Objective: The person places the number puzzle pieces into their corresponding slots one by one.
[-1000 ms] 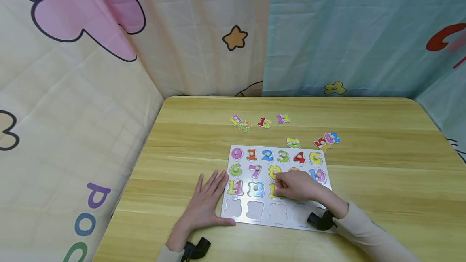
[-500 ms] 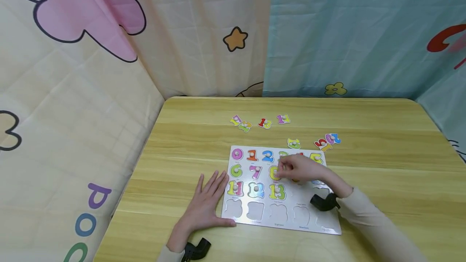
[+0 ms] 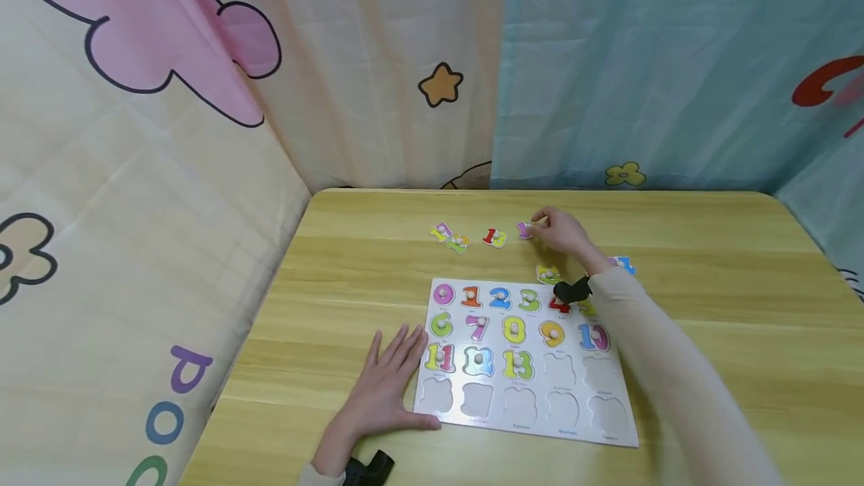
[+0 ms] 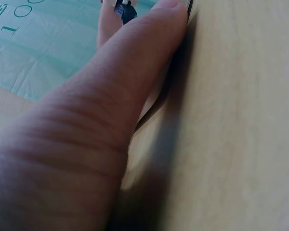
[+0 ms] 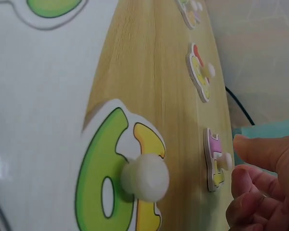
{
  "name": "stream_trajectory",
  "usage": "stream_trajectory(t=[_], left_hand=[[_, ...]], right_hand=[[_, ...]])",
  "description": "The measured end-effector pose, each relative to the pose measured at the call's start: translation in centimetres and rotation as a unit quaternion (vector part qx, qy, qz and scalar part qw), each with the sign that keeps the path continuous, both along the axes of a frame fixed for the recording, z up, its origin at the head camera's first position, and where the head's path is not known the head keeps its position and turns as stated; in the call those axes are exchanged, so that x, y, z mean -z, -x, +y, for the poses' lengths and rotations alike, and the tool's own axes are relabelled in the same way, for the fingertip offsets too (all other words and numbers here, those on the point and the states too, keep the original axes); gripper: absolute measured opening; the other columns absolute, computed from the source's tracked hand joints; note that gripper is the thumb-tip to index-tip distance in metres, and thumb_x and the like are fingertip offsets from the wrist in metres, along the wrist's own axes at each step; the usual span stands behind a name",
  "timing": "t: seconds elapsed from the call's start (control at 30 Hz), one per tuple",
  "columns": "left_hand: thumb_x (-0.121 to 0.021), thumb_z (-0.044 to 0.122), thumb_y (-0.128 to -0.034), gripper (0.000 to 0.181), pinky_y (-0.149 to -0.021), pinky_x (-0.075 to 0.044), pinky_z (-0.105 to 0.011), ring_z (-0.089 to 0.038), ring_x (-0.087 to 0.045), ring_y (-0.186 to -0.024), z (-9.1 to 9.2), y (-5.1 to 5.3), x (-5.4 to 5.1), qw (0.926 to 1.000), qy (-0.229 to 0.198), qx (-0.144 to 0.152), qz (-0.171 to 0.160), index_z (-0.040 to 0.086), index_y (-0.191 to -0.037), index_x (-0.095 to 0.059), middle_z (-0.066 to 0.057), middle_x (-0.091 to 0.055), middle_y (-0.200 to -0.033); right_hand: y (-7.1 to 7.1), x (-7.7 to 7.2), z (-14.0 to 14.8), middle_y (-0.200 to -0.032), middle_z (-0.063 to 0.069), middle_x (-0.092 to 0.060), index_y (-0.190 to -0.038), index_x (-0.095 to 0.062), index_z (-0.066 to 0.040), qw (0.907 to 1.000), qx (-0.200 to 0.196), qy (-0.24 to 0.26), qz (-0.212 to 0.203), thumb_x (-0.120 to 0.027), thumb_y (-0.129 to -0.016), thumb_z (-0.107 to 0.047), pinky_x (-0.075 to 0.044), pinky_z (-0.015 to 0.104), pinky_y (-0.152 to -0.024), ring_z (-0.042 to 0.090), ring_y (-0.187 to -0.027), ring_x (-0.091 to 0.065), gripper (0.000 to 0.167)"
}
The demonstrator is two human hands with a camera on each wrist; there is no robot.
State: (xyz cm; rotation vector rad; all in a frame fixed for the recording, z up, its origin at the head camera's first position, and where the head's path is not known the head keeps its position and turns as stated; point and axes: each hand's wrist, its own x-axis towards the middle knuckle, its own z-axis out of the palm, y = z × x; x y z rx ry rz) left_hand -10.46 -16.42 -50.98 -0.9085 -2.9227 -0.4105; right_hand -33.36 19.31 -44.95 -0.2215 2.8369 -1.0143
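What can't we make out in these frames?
Head: right part of purple piece, behind right hand.
Head: left part of blue piece, behind right sleeve.
Left wrist: numbers on puzzle board, apparently behind left hand.
Right wrist: lower end of nearest piece, cut by bottom edge.

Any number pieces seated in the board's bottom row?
No, the head view shows all five bottom-row recesses of the puzzle board without a piece.

The board (image 3: 498, 396) lies right of the fingers of the left hand (image 3: 386, 388); beside those of the right hand (image 3: 563, 232), a piece (image 3: 523, 232), three others (image 3: 495, 238) leftward.
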Motion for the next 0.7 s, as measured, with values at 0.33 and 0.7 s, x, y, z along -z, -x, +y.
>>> stream_trajectory(t=[0.33,0.7], left_hand=[[-0.049,0.088,-0.0638,0.123,-0.109,0.0,-0.059,-0.029,-0.008,-0.143,0.0,0.1,0.2,0.9998,-0.003,0.004,0.018,0.008,-0.152,-0.018,-0.006,-0.013,-0.158],[-0.048,0.088,-0.0641,0.123,-0.109,0.0,-0.059,-0.029,-0.007,-0.143,0.0,0.1,0.3,0.9999,-0.004,0.004,0.016,0.009,-0.153,-0.017,-0.006,-0.013,-0.158]], right_hand=[[1.5,0.6,-0.6,-0.09,0.013,-0.058,-0.099,-0.06,-0.004,0.9975,0.053,-0.042,-0.02,-0.065,-0.089,-0.032,-0.037,0.033,-0.062,0.025,-0.074,-0.05,0.03],[0.5,1.0,-0.5,-0.078,0.007,-0.056,-0.094,-0.059,-0.002,0.9985,0.054,-0.006,0.0,-0.062,-0.091,-0.032,-0.038,0.031,-0.058,0.02,-0.066,-0.049,0.03]])
